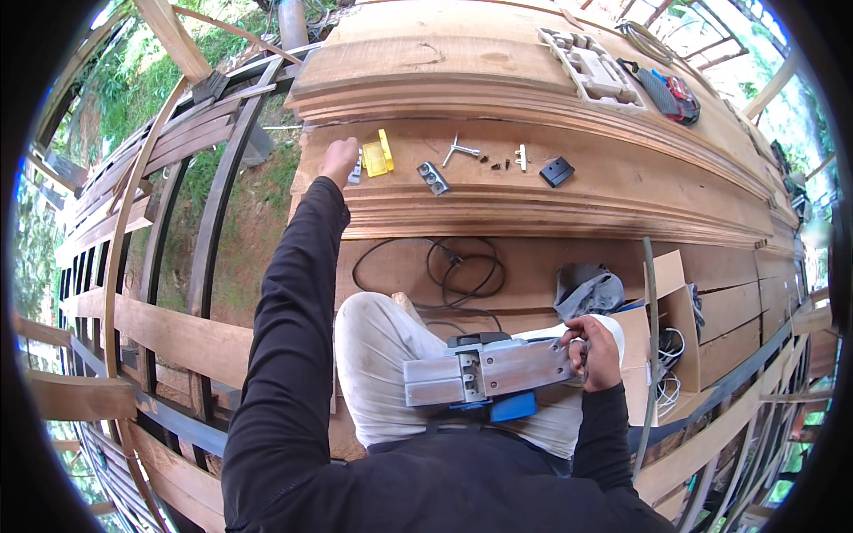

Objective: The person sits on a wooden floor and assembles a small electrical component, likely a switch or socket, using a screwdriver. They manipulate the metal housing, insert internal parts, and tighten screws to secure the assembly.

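1. Left hand [338, 161], upper left of frame, arm stretched out; fingers curled onto a small grey part [356, 167] on the wooden bench [622, 191], seemingly pinching it.
2. Right hand [597, 354], lower right; fingers wrapped tight round the end of an electric planer [484, 373], sole up on the lap.
3. Judgement: keep planer steady on the knee, pick the small part cleanly.
4. Count on bench: one yellow piece [377, 155], one grey bracket [434, 178], one T-wrench [457, 151], one black block [556, 171], a few screws [498, 163].
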Demonstrator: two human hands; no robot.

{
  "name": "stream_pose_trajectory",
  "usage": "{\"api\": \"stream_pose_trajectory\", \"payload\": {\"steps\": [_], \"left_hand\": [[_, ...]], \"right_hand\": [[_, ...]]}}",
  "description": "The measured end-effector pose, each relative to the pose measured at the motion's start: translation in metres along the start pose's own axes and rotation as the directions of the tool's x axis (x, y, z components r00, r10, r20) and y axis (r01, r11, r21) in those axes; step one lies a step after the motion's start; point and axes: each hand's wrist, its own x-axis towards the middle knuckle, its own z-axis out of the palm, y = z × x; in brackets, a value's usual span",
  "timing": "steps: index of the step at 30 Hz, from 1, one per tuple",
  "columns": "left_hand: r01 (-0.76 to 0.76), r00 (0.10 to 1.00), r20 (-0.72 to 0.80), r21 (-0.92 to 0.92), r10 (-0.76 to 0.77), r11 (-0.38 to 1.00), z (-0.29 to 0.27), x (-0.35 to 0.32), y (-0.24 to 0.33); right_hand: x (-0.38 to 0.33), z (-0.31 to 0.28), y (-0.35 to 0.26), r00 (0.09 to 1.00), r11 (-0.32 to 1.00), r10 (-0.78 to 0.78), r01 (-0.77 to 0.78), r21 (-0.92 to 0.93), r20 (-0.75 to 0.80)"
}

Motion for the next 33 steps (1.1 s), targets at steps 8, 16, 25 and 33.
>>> {"api": "stream_pose_trajectory", "payload": {"steps": [8, 16, 25, 33], "left_hand": [[-0.429, 0.827, -0.194, 0.388, 0.527, 0.816, -0.009, -0.075, 0.016], [-0.321, 0.553, 0.743, -0.227, 0.377, 0.919, 0.042, -0.345, 0.072], [-0.69, 0.482, 0.574, -0.217, 0.662, 0.69, 0.049, -0.445, 0.105], [0.219, 0.428, 0.837, -0.462, 0.341, 0.859, 0.054, -0.492, 0.132]], "right_hand": [[-0.005, 0.001, -0.001, 0.999, 0.998, -0.025, 0.027, 0.057, -0.028], [-0.021, -0.018, 0.01, 0.994, 0.883, -0.071, 0.023, 0.469, 0.085], [-0.083, 0.003, -0.011, 0.975, 0.845, -0.224, 0.192, 0.498, 0.005], [-0.13, 0.026, -0.029, 0.926, 0.854, -0.376, 0.363, 0.374, -0.04]]}}
